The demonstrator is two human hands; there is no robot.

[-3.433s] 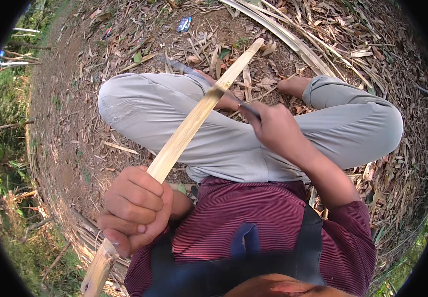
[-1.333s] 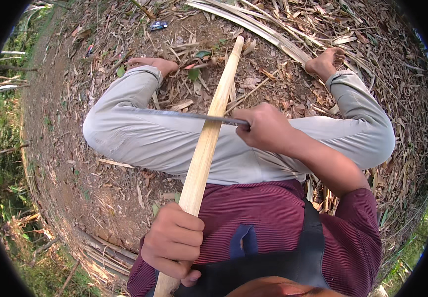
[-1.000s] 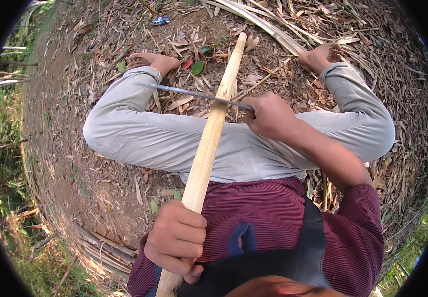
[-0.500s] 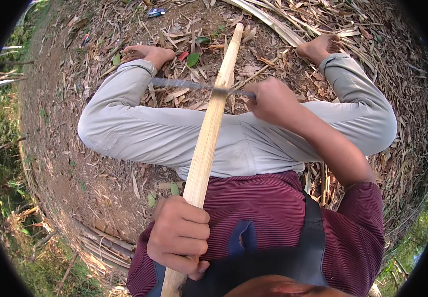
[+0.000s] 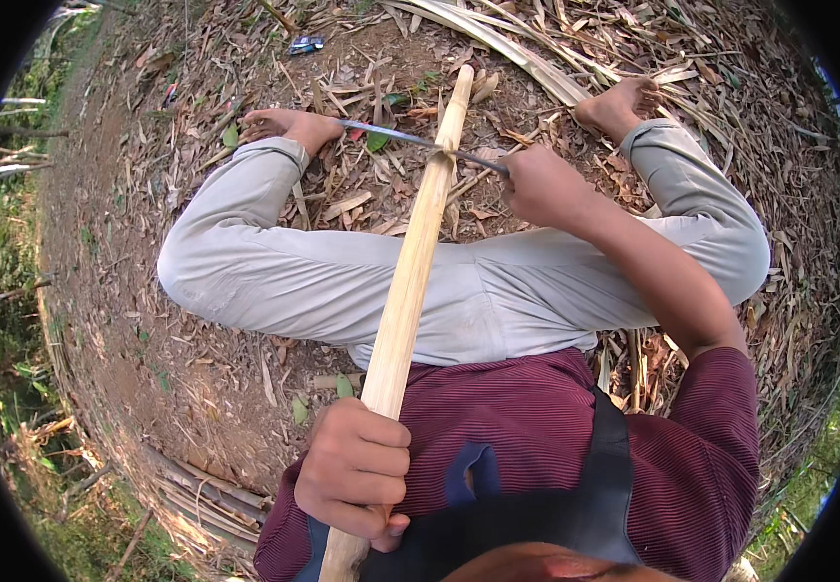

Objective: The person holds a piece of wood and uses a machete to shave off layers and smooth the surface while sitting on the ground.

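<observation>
A long pale stripped wooden pole (image 5: 406,291) slants away from my chest over my lap, narrowing toward its far tip. My left hand (image 5: 357,468) is wrapped around its near, thicker end. Across the far part of the pole lies the thin blade of a long knife (image 5: 386,132), its edge against the wood where a small curl of shaving stands up. The blade reaches left as far as my left foot. My right hand (image 5: 548,186) is closed around the knife's handle, which the fingers hide, just right of the pole.
My bent legs in light grey trousers (image 5: 284,272) frame the work, with bare feet (image 5: 619,107) on the ground. Dry leaves and long pale strips (image 5: 497,44) cover the soil. A small blue wrapper (image 5: 306,45) lies far left; bundled sticks (image 5: 206,495) lie near left.
My right hand and the knife have moved away from me along the pole and slightly right. The blade now angles more toward my left foot. My left hand keeps its grip.
</observation>
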